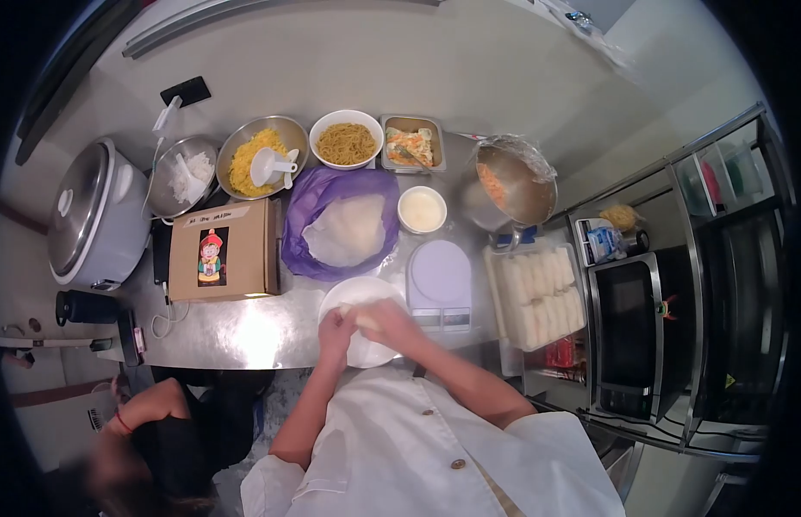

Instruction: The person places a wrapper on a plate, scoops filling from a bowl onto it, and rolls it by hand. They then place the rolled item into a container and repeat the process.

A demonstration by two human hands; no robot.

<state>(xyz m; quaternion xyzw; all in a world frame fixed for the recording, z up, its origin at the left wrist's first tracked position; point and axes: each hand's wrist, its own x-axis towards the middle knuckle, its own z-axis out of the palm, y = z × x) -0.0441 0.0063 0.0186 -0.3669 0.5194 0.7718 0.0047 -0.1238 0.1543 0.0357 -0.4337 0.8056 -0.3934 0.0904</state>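
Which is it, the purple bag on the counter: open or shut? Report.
Open: the purple bag has its edges spread wide, and pale contents show in its middle.

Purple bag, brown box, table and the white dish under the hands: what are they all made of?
The purple bag looks like thin, slightly shiny plastic, because it crinkles. The brown box seems to be dull cardboard, with folded edges. The table looks like smooth metal, perhaps steel, because it reflects a bright patch. The white dish looks smooth: maybe ceramic, maybe plastic.
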